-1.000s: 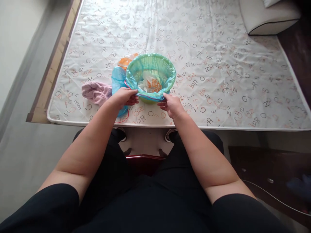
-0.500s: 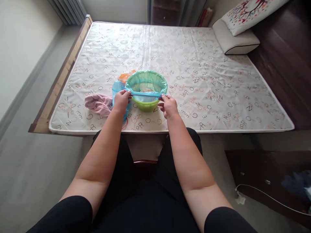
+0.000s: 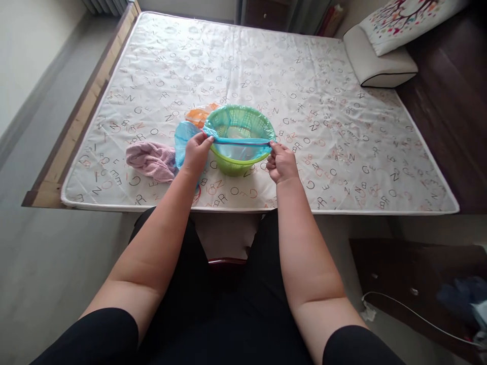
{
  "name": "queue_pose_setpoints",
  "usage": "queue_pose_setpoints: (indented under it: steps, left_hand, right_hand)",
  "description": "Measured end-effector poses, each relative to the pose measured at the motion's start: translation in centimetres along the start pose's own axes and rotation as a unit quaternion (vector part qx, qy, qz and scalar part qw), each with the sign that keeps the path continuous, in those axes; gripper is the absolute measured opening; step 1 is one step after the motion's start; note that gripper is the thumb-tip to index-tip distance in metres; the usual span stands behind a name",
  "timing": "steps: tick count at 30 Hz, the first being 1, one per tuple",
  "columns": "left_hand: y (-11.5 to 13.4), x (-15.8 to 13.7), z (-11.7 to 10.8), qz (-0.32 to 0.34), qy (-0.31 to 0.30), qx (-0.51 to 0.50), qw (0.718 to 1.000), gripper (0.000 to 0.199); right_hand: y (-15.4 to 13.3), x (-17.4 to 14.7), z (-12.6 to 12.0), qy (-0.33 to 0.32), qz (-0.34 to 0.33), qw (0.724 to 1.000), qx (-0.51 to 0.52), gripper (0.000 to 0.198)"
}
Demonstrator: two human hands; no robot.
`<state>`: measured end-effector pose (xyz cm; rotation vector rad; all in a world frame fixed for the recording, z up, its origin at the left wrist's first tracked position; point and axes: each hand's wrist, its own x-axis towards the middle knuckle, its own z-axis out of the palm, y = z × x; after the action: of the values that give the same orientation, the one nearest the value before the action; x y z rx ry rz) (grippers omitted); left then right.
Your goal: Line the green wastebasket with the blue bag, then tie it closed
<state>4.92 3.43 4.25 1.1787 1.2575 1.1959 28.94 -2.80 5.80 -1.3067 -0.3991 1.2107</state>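
A green plastic basket (image 3: pixel 234 168) stands on the mattress near its front edge, with a thin blue plastic bag (image 3: pixel 241 143) lining its inside. The bag's near edge is stretched straight across the basket's opening between my two hands. My left hand (image 3: pixel 198 149) pinches that edge at the basket's left side. At the right side, my right hand (image 3: pixel 282 161) grips the other end with curled fingers. More blue plastic (image 3: pixel 185 134) bulges out to the left of the basket, partly behind my left hand. What lies at the basket's bottom is unclear through the film.
A pink towel (image 3: pixel 150 161) lies crumpled left of the basket, and an orange-and-clear plastic packet (image 3: pixel 200 115) is behind it. The letter-printed mattress (image 3: pixel 342 152) spreads all around. Cushions (image 3: pixel 380 58) rest at the far right. A dark drawer cabinet (image 3: pixel 395 268) stands low at the right.
My right hand has moved right, pulling the bag's edge longer and tauter. The basket now leans slightly, its right rim higher. The whole view has also shifted a little.
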Motion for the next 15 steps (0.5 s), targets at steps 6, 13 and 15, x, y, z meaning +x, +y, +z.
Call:
queue_pose_setpoints:
  steps: [6,13,15]
  left_hand:
    - [-0.2,2.2,0.7,-0.026,0.062,-0.008,0.998,0.005]
    - [-0.5,2.1,-0.7,-0.029,0.081,0.03,0.996,0.023]
    - [-0.5,1.8,-1.1,-0.025,0.065,0.03,0.997,0.034]
  right_hand:
    - [1.3,0.8,-1.1,0.091,-0.029,0.995,-0.014,0.021]
    - [2.4,2.0,-2.9,0.029,-0.051,0.998,-0.002,0.038]
    - [2.6,2.4,-2.9,0.014,-0.052,0.998,0.03,0.039]
